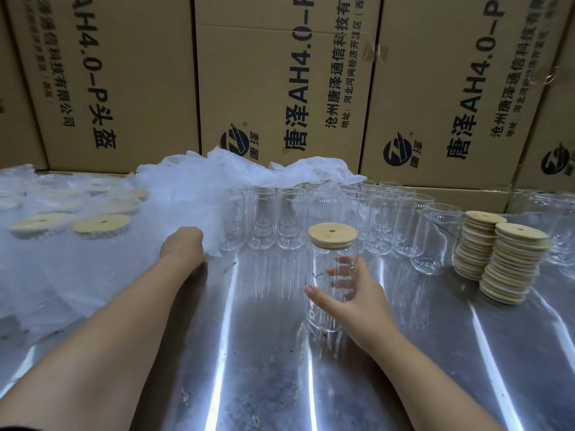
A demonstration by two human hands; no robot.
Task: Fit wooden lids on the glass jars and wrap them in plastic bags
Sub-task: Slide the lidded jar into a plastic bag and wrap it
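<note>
Nearest to us, two bare forearms reach away from the camera over a shiny metal table [264,368] streaked with reflected light.

The right hand [351,293] grips a clear glass jar [326,312] around its middle. The thumb lies on the near side and the fingers curl round the far side, showing through the glass. This jar stands roughly upright near the middle of the table and has a round wooden lid [333,236] with a small centre hole fitted on its mouth. We cannot tell whether its base touches the table.

The left hand [182,244] reaches further, to the edge of a heap of clear plastic bags [93,269] covering the left side of the table. Its fingers are hidden behind the back of the hand, so we cannot tell whether it is gripping the plastic.

At the far left, lidded jars in plastic [102,227] lie among the bags. Behind the held jar stand rows of empty jars [289,219], open at the top. To the right, near those rows, are two tall stacks of wooden lids [513,265], side by side. Printed cardboard boxes [280,82] form a wall along the far edge.
</note>
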